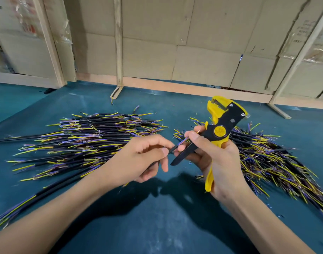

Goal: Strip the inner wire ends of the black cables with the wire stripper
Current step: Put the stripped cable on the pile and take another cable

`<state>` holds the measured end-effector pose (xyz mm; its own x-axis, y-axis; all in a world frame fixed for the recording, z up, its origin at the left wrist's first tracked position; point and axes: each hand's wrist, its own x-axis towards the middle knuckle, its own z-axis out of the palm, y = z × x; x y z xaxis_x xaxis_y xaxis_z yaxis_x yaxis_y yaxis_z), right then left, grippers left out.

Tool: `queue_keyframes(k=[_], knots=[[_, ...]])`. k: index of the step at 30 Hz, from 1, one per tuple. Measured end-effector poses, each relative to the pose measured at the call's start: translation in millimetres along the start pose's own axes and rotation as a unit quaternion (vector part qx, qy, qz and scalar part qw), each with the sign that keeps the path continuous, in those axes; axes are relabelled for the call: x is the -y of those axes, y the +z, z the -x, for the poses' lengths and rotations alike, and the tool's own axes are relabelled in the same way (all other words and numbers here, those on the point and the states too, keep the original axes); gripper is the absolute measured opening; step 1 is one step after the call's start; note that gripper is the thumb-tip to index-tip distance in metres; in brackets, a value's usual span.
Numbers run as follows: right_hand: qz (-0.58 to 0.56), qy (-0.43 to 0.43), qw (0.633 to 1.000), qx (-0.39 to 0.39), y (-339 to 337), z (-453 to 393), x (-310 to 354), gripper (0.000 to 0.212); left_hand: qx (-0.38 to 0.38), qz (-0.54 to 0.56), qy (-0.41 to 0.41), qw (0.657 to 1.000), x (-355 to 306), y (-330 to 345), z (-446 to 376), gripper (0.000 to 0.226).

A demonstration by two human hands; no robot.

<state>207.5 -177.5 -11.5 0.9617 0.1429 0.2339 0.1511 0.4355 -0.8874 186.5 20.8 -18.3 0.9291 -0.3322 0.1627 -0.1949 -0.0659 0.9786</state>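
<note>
Hands are meeting above the teal desk (157,226), between two heaps of cable. The right hand (217,162) is gripping the yellow-and-black wire stripper (221,129) by its handles, fingers curled round them, the tool's head pointing up and away from the person. The left hand (144,158) is pinching one black cable (172,148) between thumb and fingertips just beside the stripper; the cable's coloured inner wires (183,141) are reaching toward the right hand's fingers. A wide pile of black cables (83,142) is lying on the desk left of the stripper, and a second pile (270,162) is lying right of it. Cardboard panels (175,43) are standing beyond the stripper, behind the desk.
</note>
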Motion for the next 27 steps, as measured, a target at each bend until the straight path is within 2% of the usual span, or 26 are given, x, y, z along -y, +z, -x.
queue_keyframes(k=[4, 6, 8, 11, 14, 16, 19, 21, 25, 26, 27], knots=[[0.0, 0.029, 1.0, 0.003, -2, -2, 0, 0.014, 0.03, 0.017, -0.021, 0.999, -3, -2, 1, 0.017], [-0.006, 0.037, 0.999, -0.007, -4, -4, -1, 0.018, 0.066, 0.069, -0.055, 0.994, -5, -6, 1, 0.021], [-0.007, 0.032, 0.999, -0.023, -6, -6, -2, 0.014, 0.125, 0.12, -0.099, 0.98, -9, -13, 3, 0.021], [-0.008, 0.02, 0.998, -0.061, -8, -9, -2, 0.011, 0.214, 0.107, -0.152, 0.959, -14, -22, 8, 0.014], [-0.009, 0.011, 0.997, -0.08, -9, -11, 2, 0.012, 0.24, 0.14, -0.185, 0.943, -14, -20, 9, 0.024], [0.0, 0.006, 0.995, -0.097, -10, -12, 3, 0.015, 0.235, 0.157, -0.182, 0.942, -15, -18, 7, 0.027], [0.016, -0.007, 0.994, -0.107, -10, -12, 3, 0.018, 0.225, 0.148, -0.168, 0.948, -14, -19, 6, 0.014], [0.019, -0.013, 0.995, -0.097, -9, -10, 3, 0.01, 0.208, 0.154, -0.168, 0.951, -12, -19, 6, 0.014], [0.015, -0.005, 0.997, -0.081, -10, -7, 1, 0.007, 0.079, 0.211, -0.119, 0.967, -9, -17, -1, 0.02], [0.014, 0.005, 0.998, -0.065, -8, -6, 1, 0.001, 0.042, 0.226, -0.099, 0.968, -8, -17, -4, 0.023], [0.016, 0.017, 0.999, -0.041, -8, -5, -1, 0.006, 0.01, 0.238, -0.08, 0.968, -8, -18, -5, 0.025]])
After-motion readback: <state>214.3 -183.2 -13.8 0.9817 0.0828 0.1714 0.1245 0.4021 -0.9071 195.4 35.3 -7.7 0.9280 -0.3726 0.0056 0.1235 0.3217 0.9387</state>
